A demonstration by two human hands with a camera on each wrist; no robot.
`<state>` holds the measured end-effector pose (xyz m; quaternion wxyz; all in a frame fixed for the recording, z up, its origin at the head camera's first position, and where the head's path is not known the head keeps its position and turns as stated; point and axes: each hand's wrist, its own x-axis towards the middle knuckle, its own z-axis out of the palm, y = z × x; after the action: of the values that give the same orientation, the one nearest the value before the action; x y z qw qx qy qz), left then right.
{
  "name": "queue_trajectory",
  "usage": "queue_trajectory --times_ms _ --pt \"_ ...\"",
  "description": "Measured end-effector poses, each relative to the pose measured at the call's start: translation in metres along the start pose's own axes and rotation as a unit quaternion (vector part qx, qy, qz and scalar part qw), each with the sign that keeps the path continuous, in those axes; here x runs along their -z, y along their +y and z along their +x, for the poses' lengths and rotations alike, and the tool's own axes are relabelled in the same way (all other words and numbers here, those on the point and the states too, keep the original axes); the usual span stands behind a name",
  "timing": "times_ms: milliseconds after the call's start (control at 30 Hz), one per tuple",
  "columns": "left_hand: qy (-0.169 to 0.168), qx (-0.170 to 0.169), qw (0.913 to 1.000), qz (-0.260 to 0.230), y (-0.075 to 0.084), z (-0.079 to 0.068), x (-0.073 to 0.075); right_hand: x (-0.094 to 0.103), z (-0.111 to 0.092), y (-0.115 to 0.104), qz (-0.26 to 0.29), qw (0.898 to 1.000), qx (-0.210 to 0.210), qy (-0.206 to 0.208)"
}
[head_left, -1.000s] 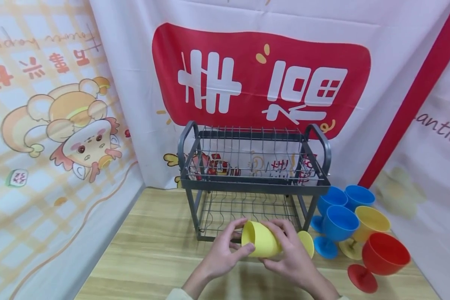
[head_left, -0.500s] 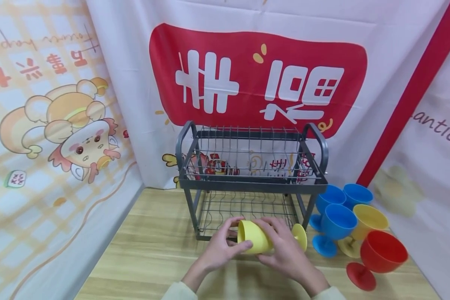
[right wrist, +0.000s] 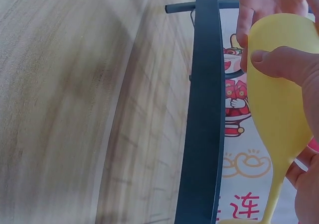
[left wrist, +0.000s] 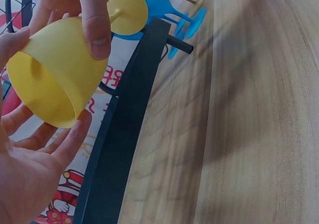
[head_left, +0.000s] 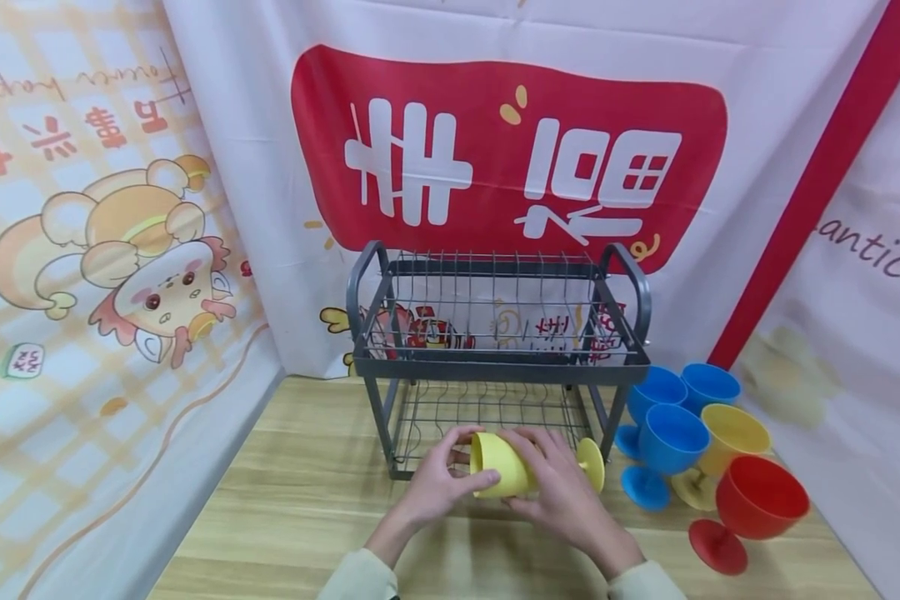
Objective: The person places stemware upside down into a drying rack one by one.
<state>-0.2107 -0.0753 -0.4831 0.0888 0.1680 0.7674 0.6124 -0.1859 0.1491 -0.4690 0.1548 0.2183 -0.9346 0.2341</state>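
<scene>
A yellow plastic goblet (head_left: pixel 501 467) lies sideways in both hands, just in front of the dark two-tier dish rack (head_left: pixel 495 369). Its open mouth faces left and its foot points right. With thumb and fingers spread round the rim, the left hand (head_left: pixel 433 487) holds the mouth end. The right hand (head_left: pixel 566 504) grips the bowl from above, near the stem. In the left wrist view, the inside of the yellow bowl (left wrist: pixel 40 92) shows bare. The right thumb (right wrist: pixel 284 62) presses on the bowl's side in the right wrist view.
To the right of the rack stand several goblets: blue ones (head_left: pixel 675 437), another yellow one (head_left: pixel 735 429) and a red one (head_left: pixel 761 497) nearest the front. Wire dividers line both rack tiers. Printed cloth (head_left: pixel 270 167) hangs behind and at the sides of the wooden table (head_left: pixel 270 500).
The goblet and both hands have shifted slightly left and closer to the rack, still holding it sideways. The whole head view has also drifted a little. The other goblets stand as before.
</scene>
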Motion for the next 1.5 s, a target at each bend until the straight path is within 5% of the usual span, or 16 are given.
queue_trajectory --times_ms 333,600,767,867,967,1133,1367,1500 --pt "0.021 0.006 0.9995 -0.022 -0.006 0.006 0.0 -0.004 0.001 0.0 -0.007 1.0 0.0 0.017" --pt "0.068 0.011 0.9922 -0.104 -0.007 0.011 0.001 -0.004 0.0 0.001 -0.018 0.99 0.035 0.137" --pt "0.106 0.0 0.9798 -0.169 -0.007 0.014 0.0 -0.006 0.003 0.0 0.04 0.976 0.009 0.213" --pt "0.12 -0.008 0.9723 -0.2 -0.006 0.015 -0.002 -0.007 0.005 -0.005 0.127 0.962 -0.053 0.235" --pt "0.131 -0.012 0.9665 -0.22 -0.006 0.015 -0.004 -0.007 0.007 -0.011 0.253 0.928 -0.157 0.223" --pt "0.133 -0.019 0.9624 -0.236 -0.007 0.014 -0.008 -0.008 0.013 -0.018 0.445 0.829 -0.291 0.174" --pt "0.101 -0.012 0.9693 -0.224 -0.009 0.009 -0.013 -0.012 0.014 -0.021 0.596 0.727 -0.325 0.101" --pt "0.085 -0.004 0.9718 -0.22 -0.011 0.008 -0.016 -0.016 0.009 -0.019 0.642 0.688 -0.327 0.087"
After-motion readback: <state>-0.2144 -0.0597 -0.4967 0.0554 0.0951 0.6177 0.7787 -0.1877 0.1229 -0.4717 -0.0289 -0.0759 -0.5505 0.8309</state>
